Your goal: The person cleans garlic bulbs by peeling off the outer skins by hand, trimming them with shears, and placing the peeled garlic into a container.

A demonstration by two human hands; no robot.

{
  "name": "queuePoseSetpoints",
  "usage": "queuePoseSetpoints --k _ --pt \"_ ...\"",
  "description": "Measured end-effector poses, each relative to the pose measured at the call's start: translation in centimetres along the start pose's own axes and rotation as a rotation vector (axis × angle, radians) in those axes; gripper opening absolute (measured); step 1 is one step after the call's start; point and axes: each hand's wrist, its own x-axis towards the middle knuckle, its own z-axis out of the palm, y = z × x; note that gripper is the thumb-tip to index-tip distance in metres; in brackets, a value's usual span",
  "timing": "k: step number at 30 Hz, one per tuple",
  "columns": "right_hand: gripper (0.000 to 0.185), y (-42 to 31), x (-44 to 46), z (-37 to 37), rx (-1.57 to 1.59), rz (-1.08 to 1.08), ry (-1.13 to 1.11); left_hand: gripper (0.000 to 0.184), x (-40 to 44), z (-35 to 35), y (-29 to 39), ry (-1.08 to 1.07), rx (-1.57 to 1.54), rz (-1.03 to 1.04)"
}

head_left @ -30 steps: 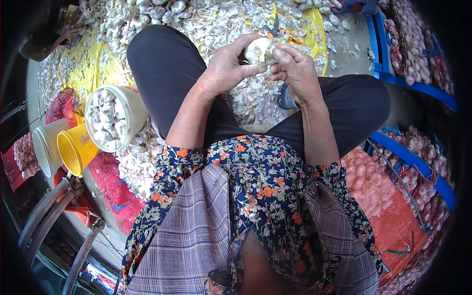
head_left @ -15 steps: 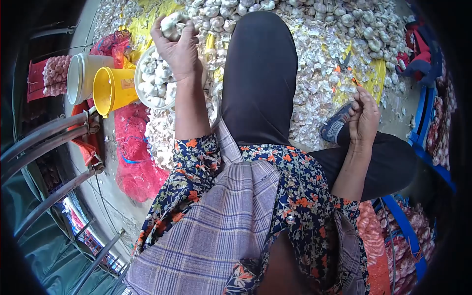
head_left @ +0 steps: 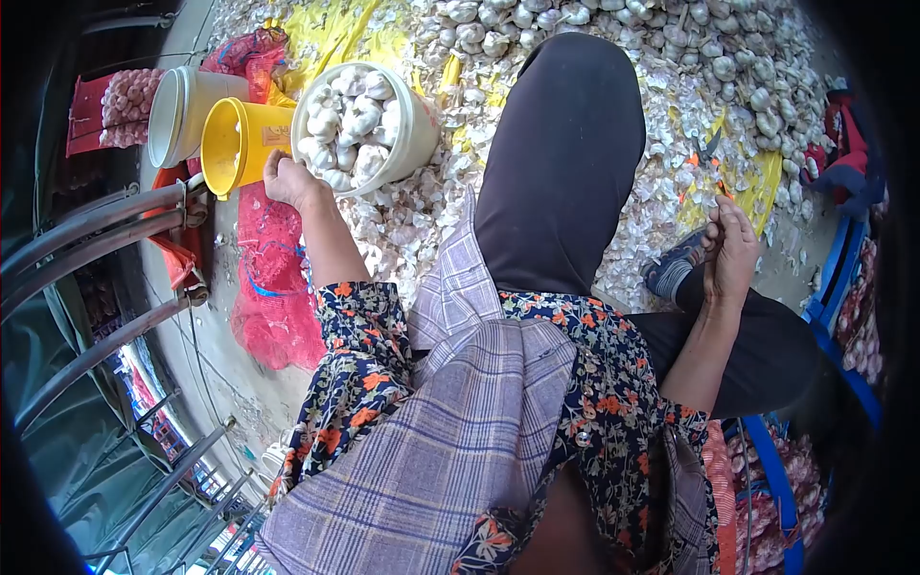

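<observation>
My left hand (head_left: 291, 180) is beside the outer wall of a yellow bucket (head_left: 251, 144), its fingers curled; anything inside them is hidden. Just to the right stands a white bucket (head_left: 410, 134) filled with garlic bulbs (head_left: 360, 117). My right hand (head_left: 732, 251) hangs above my right leg and shoe, fingers bent and drawn together, and I cannot make out anything in them. Past its fingertips, a dark-bladed tool with orange parts (head_left: 710, 148) lies on the peelings.
Garlic bulbs (head_left: 724, 67) are heaped at the top right over scattered skins (head_left: 661, 125) and yellow sheeting. Pale buckets (head_left: 169, 117), a pink net bag (head_left: 278, 326) and metal rails (head_left: 105, 216) are at the left. Blue bars (head_left: 774, 479) and netted garlic (head_left: 800, 479) stand at the right.
My left hand has moved left and down from above the white bucket to the yellow one; the bulb it held no longer shows in it. The view has shifted, with my right hand still raised.
</observation>
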Motion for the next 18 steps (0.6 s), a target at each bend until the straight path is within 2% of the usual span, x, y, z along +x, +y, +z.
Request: queuePoseSetpoints --k 1,3,5,7,8,9,10,11,12,13,14,16,18 --pt "0.021 0.2 0.1 0.0 -0.003 -0.002 -0.003 0.029 -0.5 0.3 1.5 0.004 -0.001 -0.002" --pt "0.020 0.3 0.1 -0.2 -0.120 -0.025 -0.016 0.023 -2.5 1.0 6.1 0.025 -0.252 0.042" --pt "0.021 0.5 0.6 -1.0 -0.237 -0.017 -0.042 0.024 -6.4 1.6 13.3 -0.173 -0.311 0.192" --pt "0.022 -0.2 0.2 -0.9 -0.359 -0.006 -0.058 0.040 -8.2 1.4 18.9 -0.411 -0.431 0.597" --pt "0.026 -1.5 -0.8 0.4 -0.563 -0.284 -0.115 0.043 -9.8 1.3 21.6 -0.631 -0.629 0.725" --pt "0.030 -3.3 -1.9 1.6 -0.772 -0.565 -0.165 0.043 -11.8 0.9 24.4 -0.826 -0.701 0.902" --pt "0.037 -5.6 -3.2 2.5 -0.726 -0.697 -0.168 0.038 -12.2 -0.5 27.1 -1.097 -0.660 1.016" --pt "0.043 -8.2 -4.7 3.3 -0.684 -0.829 -0.166 0.033 -15.8 0.1 28.0 -1.196 -0.887 1.032" --pt "0.058 -10.4 -6.1 3.7 -0.413 -0.899 -0.218 0.032 -16.0 -1.0 29.1 -1.455 -0.917 1.002" --pt "0.074 -12.8 -7.7 3.5 -0.328 -1.023 -0.320 0.032 -17.0 0.4 28.8 -1.470 -0.964 0.981" --pt "0.082 -15.9 -8.3 2.4 -0.311 -1.193 -0.487 0.032 -16.4 -1.6 29.8 -1.511 -0.943 0.879" --pt "0.082 -16.2 -9.2 1.2 -0.339 -1.201 -0.443 0.032 -19.2 -0.4 30.1 -1.593 -0.870 0.687" --pt "0.081 -16.5 -10.1 -1.3 -0.323 -1.206 -0.430 0.032 -15.7 -2.6 32.2 -1.663 -0.750 0.517"
